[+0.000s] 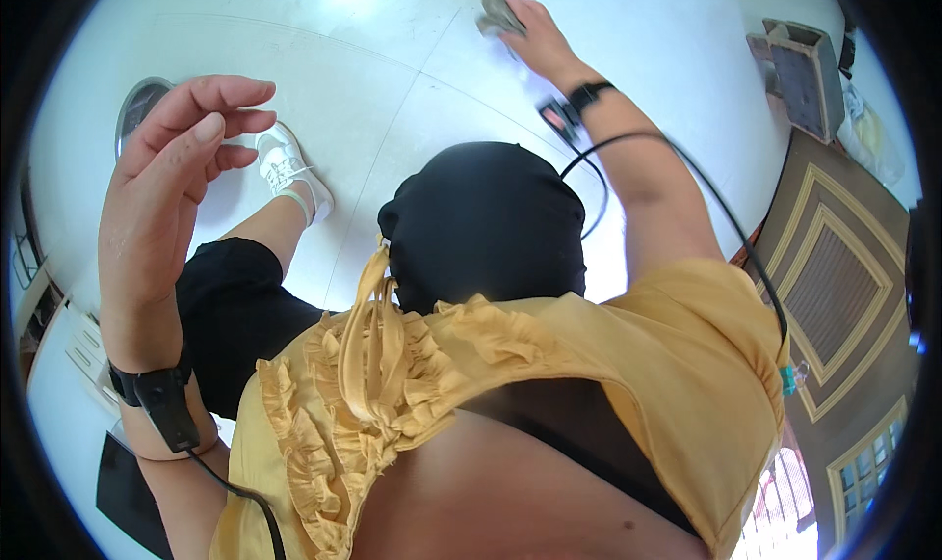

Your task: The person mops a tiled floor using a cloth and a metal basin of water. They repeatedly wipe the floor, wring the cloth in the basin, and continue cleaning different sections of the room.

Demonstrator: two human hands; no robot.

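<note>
A crumpled grey-brown cloth (502, 9) is bunched under my right hand (536, 37), which grips it against the pale tiled floor (383, 81) at the far reach of my arm. My left hand (173, 170) hangs in the air on the left with fingers loosely bent and apart, and nothing is in it. Partly hidden behind that hand lies a round grey basin-like object (143, 107) with a light rim. A white lace-up sneaker (287, 166) stands on the floor between the left hand and my knee.
A wooden stool-like piece (806, 81) stands at the upper right, with a plastic bag (868, 137) beside it. Below is a brown panelled door (831, 287). Black cables (725, 199) run from bands on both wrists. A white drawer unit (85, 354) is at far left.
</note>
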